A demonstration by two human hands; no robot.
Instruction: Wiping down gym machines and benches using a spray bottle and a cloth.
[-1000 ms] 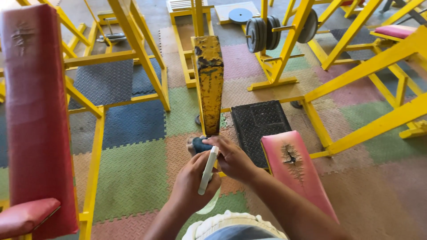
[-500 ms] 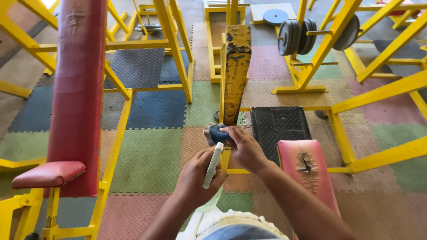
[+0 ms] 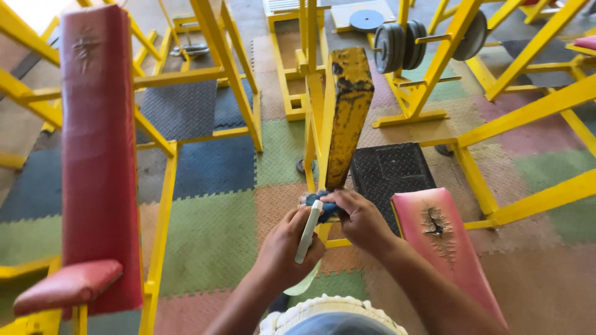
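My left hand point(image 3: 282, 251) grips a slim white bottle point(image 3: 308, 231) that points up and away from me. Just right of it, my right hand point(image 3: 360, 217) presses a dark blue cloth point(image 3: 320, 204) against the base of a worn yellow upright post point(image 3: 347, 111) with chipped, rusty paint. The two hands almost touch. The cloth is bunched and partly hidden under my right fingers.
A long red padded bench point(image 3: 96, 149) on a yellow frame stands at left. A torn pink pad point(image 3: 444, 239) lies at right. Yellow racks point(image 3: 434, 68) hold grey weight plates point(image 3: 397, 46) behind. Coloured foam mats point(image 3: 208, 239) and a black tread plate point(image 3: 388, 170) cover the floor.
The view has swung from side to side, ending a little lower. My right hand with the cloth has stayed at the post's base, now closer to the bottle in my left hand.
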